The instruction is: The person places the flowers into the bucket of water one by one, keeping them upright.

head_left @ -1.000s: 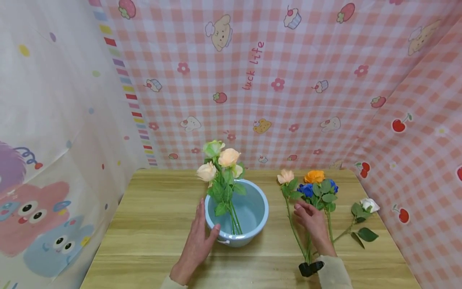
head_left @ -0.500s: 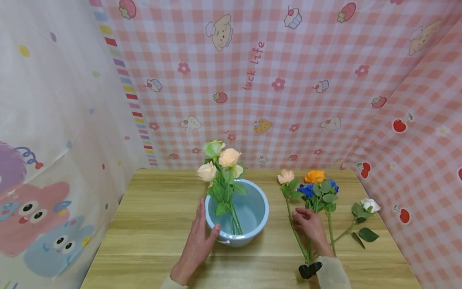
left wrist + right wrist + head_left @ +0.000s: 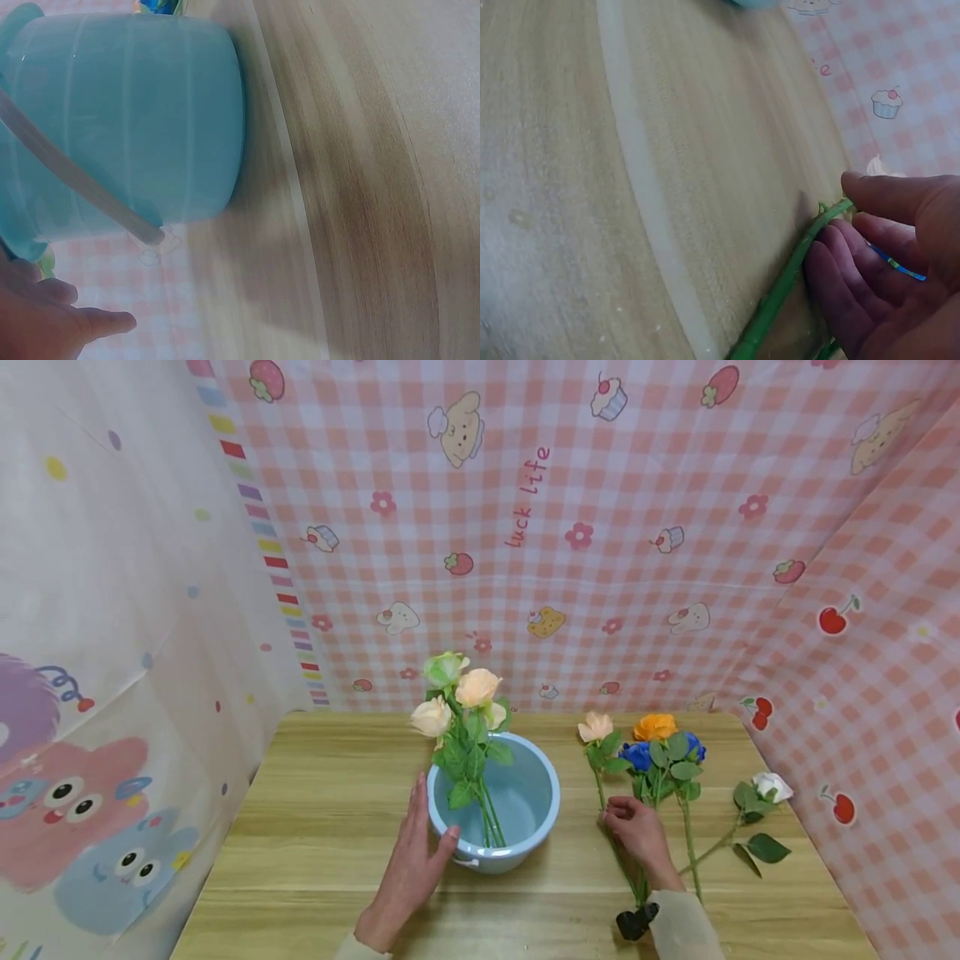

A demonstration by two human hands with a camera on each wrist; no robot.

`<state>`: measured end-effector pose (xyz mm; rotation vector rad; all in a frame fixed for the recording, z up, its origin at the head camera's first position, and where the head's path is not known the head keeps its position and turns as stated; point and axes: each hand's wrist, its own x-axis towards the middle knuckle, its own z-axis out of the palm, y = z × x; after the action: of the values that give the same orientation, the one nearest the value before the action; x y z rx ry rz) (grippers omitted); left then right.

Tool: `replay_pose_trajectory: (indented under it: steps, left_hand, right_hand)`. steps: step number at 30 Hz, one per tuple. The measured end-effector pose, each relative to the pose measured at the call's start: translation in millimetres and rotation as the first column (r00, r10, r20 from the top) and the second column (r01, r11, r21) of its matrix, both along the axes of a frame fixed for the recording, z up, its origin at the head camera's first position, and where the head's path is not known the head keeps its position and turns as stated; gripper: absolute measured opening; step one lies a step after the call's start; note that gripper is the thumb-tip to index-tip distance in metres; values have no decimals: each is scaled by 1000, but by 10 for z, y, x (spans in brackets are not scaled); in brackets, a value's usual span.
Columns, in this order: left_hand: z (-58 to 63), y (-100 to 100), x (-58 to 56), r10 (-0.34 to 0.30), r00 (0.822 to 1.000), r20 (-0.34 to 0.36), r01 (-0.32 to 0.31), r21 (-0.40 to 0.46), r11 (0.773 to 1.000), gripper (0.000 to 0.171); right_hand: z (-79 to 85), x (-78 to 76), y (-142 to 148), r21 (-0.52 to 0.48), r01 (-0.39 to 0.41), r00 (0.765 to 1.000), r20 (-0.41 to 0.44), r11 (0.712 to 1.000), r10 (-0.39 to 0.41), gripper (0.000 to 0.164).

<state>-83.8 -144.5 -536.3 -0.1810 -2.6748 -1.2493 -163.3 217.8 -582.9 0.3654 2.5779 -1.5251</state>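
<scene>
My left hand rests against the left side of a light blue bucket, fingers straight and thumb at its front rim. In the bucket several artificial roses, cream, peach and green, lean to the left. The bucket's wall and white handle fill much of the left wrist view. My right hand is at the stem of a peach rose lying on the table. In the right wrist view, the thumb and forefinger pinch that green stem; the bloom is mostly hidden there.
Right of the peach rose lie an orange rose, blue roses and a white rose. The wooden table ends at a pink checked cloth behind. A black wrist strap piece sits at the right wrist.
My right hand has moved left and slightly toward me, from beside the blue roses to the peach rose's stem. The left hand and bucket stay in place.
</scene>
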Motion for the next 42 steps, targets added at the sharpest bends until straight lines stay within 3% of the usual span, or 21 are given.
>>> replay_pose_trajectory:
  steps: [8, 18, 30, 36, 42]
  left_hand:
    - [-24, -8, -5, -2, 1000, 3, 2, 0, 1000, 86]
    - [-12, -8, -10, -1, 1000, 14, 1, -3, 1000, 86]
    - [-5, -5, -12, -2, 1000, 7, 2, -7, 1000, 86]
    - [-8, -5, -15, 1, 1000, 11, -1, -14, 1000, 86]
    - [-18, -3, -16, 3, 1000, -4, -3, -8, 1000, 87]
  right_hand:
    - [-68, -5, -10, 147, -16, 997, -68, 989, 26, 36]
    - [25, -70, -4, 219, -84, 995, -26, 972, 92, 34]
    - [134, -70, 7, -1, -57, 998, 19, 998, 57, 39]
    - [196, -61, -7, -164, -38, 999, 12, 986, 40, 40]
    - [273, -42, -19, -226, -54, 999, -23, 973, 50, 45]
